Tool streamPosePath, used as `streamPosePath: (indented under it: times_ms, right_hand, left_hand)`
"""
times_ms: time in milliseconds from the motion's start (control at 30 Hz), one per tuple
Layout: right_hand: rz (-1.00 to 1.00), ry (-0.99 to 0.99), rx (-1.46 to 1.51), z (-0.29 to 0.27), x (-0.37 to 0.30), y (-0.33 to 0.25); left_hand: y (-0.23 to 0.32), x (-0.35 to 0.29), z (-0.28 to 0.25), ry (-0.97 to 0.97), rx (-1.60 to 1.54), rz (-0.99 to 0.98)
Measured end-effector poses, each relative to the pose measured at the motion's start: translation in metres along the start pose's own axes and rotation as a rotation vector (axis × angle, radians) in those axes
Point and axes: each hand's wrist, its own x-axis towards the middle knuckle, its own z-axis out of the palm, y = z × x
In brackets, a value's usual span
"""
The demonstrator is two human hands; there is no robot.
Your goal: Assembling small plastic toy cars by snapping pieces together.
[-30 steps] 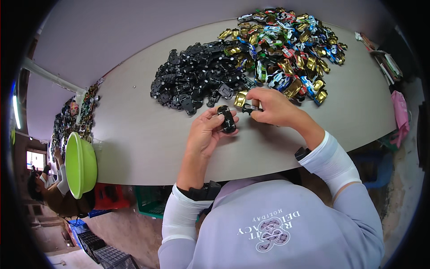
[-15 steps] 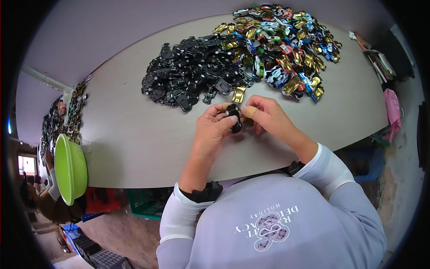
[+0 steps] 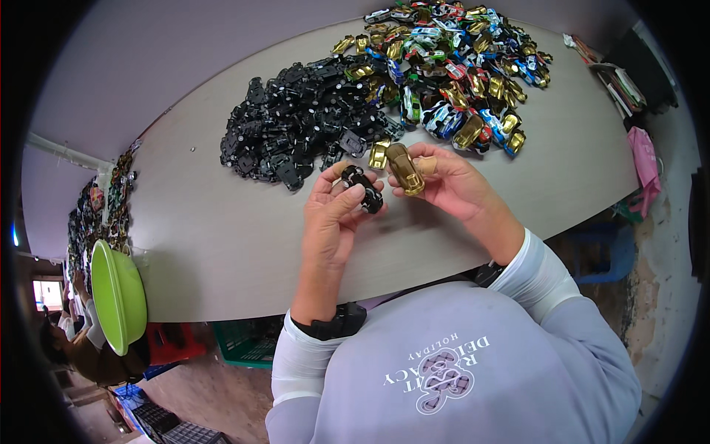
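Observation:
My left hand (image 3: 329,211) grips a black toy car chassis (image 3: 362,190), its small wheels showing between thumb and fingers. Just to the right, my right hand (image 3: 460,182) holds a gold toy car body (image 3: 404,170) by its side, close to the chassis but apart from it. Behind both hands, a second gold toy car body (image 3: 378,155) lies on the table. Beyond my left hand spreads a heap of black chassis (image 3: 296,118). Next to that heap, farther right, is a pile of gold and colourful car bodies (image 3: 451,70).
A lime-green basin (image 3: 118,296) stands tilted at the table's left edge, near more heaped toy parts (image 3: 122,185). Another person (image 3: 111,359) sits at far left. A green crate (image 3: 240,354) is below the table edge; a blue stool (image 3: 610,251) and pink bag (image 3: 645,163) are at right.
My right hand has come away from the chassis and now holds a gold car body. My left hand, still holding the chassis, has shifted slightly left.

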Motion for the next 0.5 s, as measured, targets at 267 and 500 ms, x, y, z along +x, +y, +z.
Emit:
streamPosePath:
  times_ms: [267, 500]
  right_hand:
    - [0.097, -0.085, 0.045, 0.000, -0.006, 0.006]
    - [-0.248, 0.050, -0.911, 0.020, -0.011, 0.007]
  left_hand:
    - [-0.002, -0.002, 0.001, -0.061, -0.029, -0.079]
    - [-0.008, 0.004, -0.002, -0.074, -0.034, -0.077]
